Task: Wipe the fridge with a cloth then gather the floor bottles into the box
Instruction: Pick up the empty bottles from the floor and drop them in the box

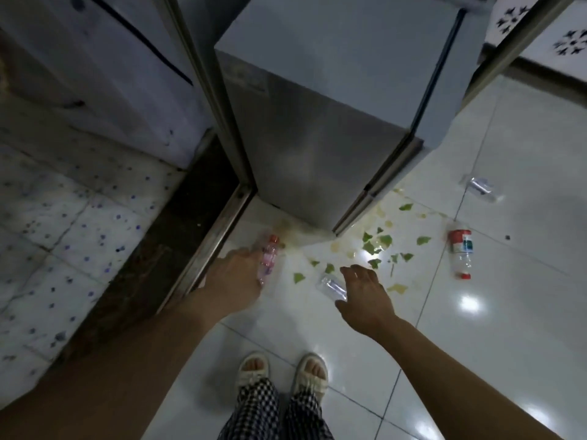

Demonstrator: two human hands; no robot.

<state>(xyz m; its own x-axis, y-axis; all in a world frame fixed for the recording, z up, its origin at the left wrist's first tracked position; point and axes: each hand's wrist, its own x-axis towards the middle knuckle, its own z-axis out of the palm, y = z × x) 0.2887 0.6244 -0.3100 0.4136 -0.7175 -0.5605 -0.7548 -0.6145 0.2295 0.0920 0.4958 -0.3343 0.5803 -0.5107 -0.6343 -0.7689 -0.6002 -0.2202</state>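
Littering tiles (508, 312): leaf scraps (386, 239), bottles (461, 249).

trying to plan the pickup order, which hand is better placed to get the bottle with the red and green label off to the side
Right. The labelled bottle lies on the tiles to the right of the right hand, with bare floor between. The left hand is far across, at the pink bottle by the fridge.

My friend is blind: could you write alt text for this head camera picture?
A person reaches both hands to bottles on a white tiled floor: left hand at a pink-labelled bottle, right hand at a clear one. Green scraps lie by the fridge.
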